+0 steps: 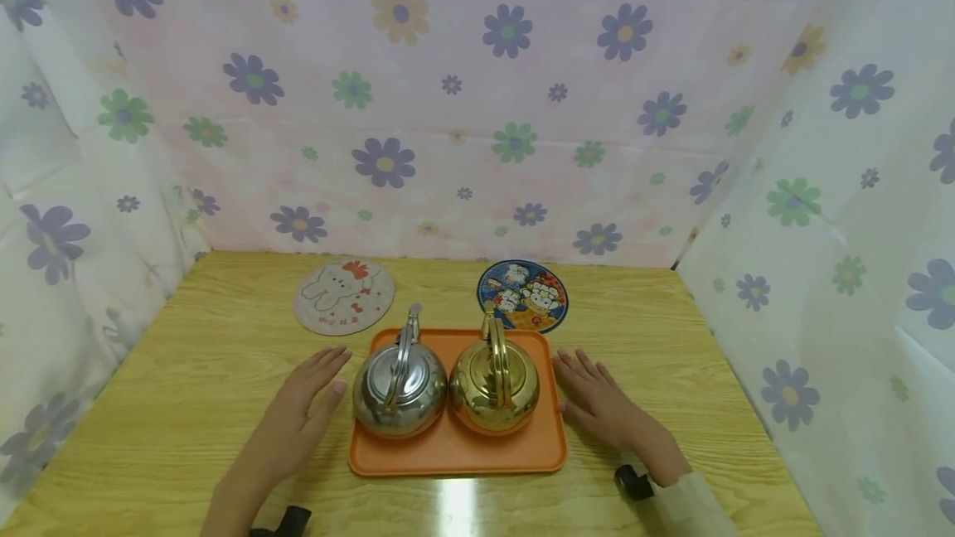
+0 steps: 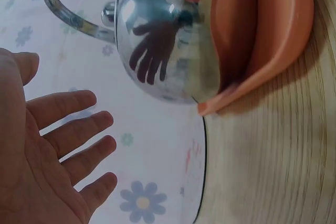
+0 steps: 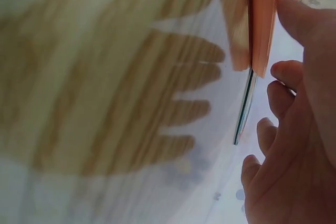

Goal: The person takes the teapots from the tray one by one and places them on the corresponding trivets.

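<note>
Two round kettles stand side by side on an orange tray [image 1: 458, 461], a silver kettle [image 1: 395, 404] on the left and a gold kettle [image 1: 488, 400] on the right. Both have raised arched handles, and their spouts point to the back. My left hand [image 1: 298, 413] is beside the tray's left side, fingers extended and holding nothing; the left wrist view shows the palm facing the silver kettle [image 2: 163, 40], which reflects it. At the tray's right edge is my right hand [image 1: 604, 408], fingers extended and thumb right by the rim [image 3: 265, 24].
Behind the tray lie two round mats on the wooden table [image 1: 186, 404]: a pale mat with a bunny drawing [image 1: 343, 297] at left and a dark blue cartoon mat [image 1: 522, 272] at right. Flowered cloth [image 1: 448, 189] hangs at the back and both sides.
</note>
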`<state>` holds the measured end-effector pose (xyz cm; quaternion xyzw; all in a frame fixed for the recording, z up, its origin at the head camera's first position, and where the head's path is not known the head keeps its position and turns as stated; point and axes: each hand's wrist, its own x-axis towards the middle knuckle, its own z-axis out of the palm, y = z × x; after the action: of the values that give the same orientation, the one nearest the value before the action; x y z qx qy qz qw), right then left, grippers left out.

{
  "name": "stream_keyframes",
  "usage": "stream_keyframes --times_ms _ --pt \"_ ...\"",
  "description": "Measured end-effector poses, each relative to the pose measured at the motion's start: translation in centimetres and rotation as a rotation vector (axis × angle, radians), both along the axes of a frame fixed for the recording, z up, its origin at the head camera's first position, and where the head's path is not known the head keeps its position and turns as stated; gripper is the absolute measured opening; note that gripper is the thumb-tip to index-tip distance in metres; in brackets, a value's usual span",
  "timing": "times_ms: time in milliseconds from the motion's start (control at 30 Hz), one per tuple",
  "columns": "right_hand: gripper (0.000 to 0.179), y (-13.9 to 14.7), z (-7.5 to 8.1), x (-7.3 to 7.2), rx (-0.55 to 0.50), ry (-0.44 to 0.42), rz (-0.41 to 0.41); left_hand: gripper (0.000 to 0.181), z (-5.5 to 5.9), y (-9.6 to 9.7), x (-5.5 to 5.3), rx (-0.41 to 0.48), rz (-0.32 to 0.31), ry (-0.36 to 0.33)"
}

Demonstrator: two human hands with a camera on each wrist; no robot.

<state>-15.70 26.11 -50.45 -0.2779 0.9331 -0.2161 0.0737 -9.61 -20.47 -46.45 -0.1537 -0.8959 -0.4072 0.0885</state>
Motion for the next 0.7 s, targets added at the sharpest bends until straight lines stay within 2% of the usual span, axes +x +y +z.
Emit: stream_keyframes --times_ms 267,400,533,633,700 --pt "0.075 0.2 0.0 -0.8 0.014 -0.037 0.046 0.037 1.0 2.0 0.5 0.017 0.01 0.081" --pt "0.073 0.1 0.0 -1.0 0.007 -0.033 0.074 0.033 1.4 3.1 0.7 0.059 0.019 0.124" --pt "0.074 0.2 0.0 -1.1 0.003 -0.046 0.098 0.03 1.9 4.3 0.9 0.143 0.011 0.169" --pt "0.08 0.3 0.0 -1.3 0.01 -0.052 0.116 0.029 2.4 5.2 1.0 0.198 0.026 0.148" --pt "0.085 0.4 -0.1 -1.4 0.015 -0.062 0.123 0.028 2.9 5.6 1.1 0.235 0.047 0.098"
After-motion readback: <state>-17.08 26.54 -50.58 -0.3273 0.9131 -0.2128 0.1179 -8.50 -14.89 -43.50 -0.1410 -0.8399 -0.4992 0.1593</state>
